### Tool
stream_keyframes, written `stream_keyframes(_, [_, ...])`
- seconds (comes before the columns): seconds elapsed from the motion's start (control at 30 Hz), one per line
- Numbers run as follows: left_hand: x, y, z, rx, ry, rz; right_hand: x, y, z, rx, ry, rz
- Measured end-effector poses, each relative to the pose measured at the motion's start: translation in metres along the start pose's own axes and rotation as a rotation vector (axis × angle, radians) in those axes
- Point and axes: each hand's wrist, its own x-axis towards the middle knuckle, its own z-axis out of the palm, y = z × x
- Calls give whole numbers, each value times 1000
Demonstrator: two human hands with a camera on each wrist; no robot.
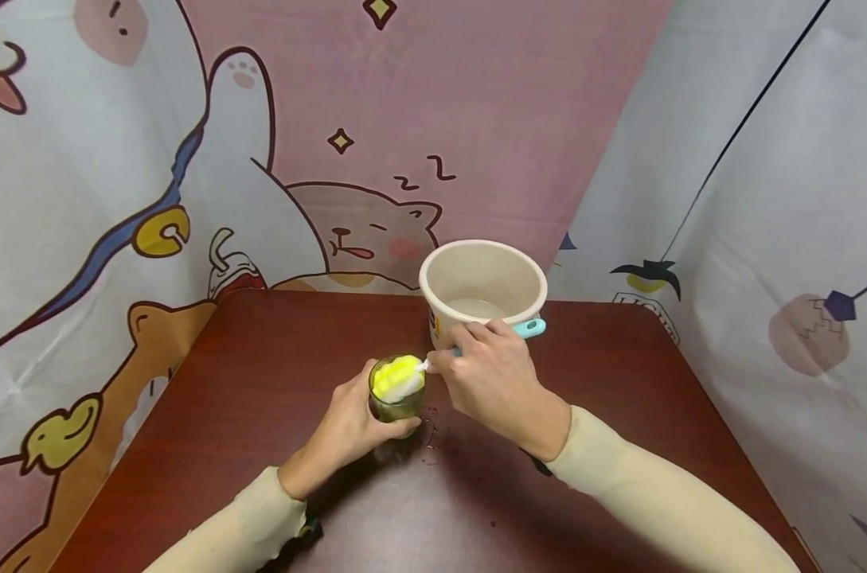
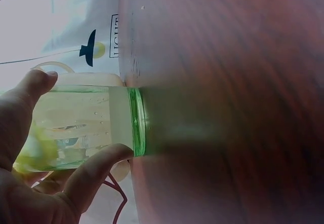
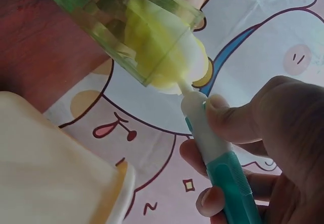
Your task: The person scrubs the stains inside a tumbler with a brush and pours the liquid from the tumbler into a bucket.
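Observation:
My left hand (image 1: 361, 414) grips a clear green-tinted glass (image 2: 86, 125), thumb on one side and fingers round the other. Yellow and white sponge of a cup brush (image 1: 399, 378) fills the mouth of the glass, its head partly inside. My right hand (image 1: 494, 378) holds the brush's white and teal handle (image 3: 223, 168) between thumb and fingers; the light blue handle end with a hole sticks out past the hand in the head view. In the right wrist view the glass is tilted, its mouth towards the brush handle. Small drops cling to the glass in the left wrist view.
A cream bucket (image 1: 483, 278) stands at the back of the dark red-brown table (image 1: 283, 358), just beyond my right hand. Water drops (image 1: 431, 438) lie on the tabletop near the glass. A printed cartoon cloth (image 1: 512, 103) hangs behind and along both sides.

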Motion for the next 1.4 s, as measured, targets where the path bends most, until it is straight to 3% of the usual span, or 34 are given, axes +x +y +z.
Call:
stream_keyframes(0.4, [0, 1, 0, -2, 1, -8, 11, -5, 16, -10, -141, -57])
stream_keyframes(0.47, [0, -2, 1, -16, 5, -2, 12, -6, 18, -25, -166, -78])
stream_keyframes(0.5, [0, -11, 6, -15, 22, 11, 13, -7, 19, -34, -176, -88])
stream_keyframes(0.63, [1, -11, 6, -18, 7, 2, 13, -9, 19, -51, -194, -106])
stream_keyframes(0.7, [0, -9, 5, -12, 0, -5, 12, -9, 18, -64, -188, -112])
stream_keyframes(0.73, [0, 0, -1, -17, -19, -19, 11, -9, 16, -68, -182, -114])
stream_keyframes(0.87, [0, 0, -1, -16, -17, -20, 7, -9, 7, -93, -149, -106])
stream_keyframes(1.13, [0, 1, 1, -31, -32, -32, 7, -15, -16, -171, -63, 1])
stream_keyframes(1.4, [1, -5, -2, -21, 3, -23, 11, -28, -4, -175, -48, 27])
